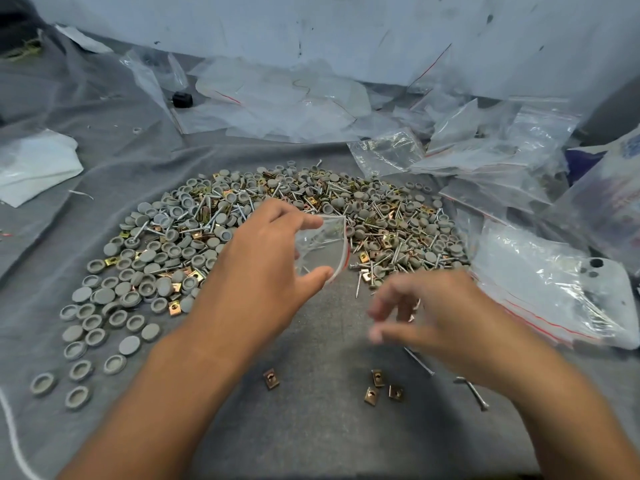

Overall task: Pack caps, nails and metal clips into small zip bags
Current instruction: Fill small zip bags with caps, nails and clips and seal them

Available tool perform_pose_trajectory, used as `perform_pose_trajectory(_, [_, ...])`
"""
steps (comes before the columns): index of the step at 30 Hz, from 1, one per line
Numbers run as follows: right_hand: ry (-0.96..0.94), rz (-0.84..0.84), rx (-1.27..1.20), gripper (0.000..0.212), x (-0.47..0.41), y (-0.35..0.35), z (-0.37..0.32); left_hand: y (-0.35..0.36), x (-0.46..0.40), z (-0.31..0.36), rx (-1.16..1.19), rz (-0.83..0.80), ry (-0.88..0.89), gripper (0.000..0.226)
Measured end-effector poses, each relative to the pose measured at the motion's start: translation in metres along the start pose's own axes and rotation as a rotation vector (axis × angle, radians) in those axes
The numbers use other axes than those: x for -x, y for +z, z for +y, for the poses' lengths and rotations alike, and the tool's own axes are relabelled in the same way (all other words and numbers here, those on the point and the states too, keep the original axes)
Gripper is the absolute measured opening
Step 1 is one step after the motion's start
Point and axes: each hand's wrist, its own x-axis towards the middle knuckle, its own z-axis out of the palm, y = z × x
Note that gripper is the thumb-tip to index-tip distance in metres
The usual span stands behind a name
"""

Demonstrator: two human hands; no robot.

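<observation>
With the left hand (266,251) pinching the small zip bag (323,249) open-mouthed at the pile's (277,216) near edge, the blurred right hand (429,313), fingers loosely curled, seemingly empty, should gather the loose clips (381,386) nearby and drop them straight in

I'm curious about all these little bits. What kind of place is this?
Probably a small packing workbench, maybe a workshop. A big heap of grey caps, screws and brass clips lies on a grey cloth, clear zip bags pile up behind, and the left hand holds one small bag.
</observation>
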Motion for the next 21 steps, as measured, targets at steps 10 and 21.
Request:
perform_pose_trajectory(10, [-0.064, -0.341, 0.269, 0.019, 0.015, 0.022, -0.008, 0.002, -0.001, 0.001, -0.024, -0.006, 0.008, 0.06])
perform_pose_trajectory(21, [-0.164, -0.225, 0.118, 0.017, 0.003, 0.03, -0.007, 0.001, 0.001, 0.0, -0.003, -0.008, 0.012, 0.059])
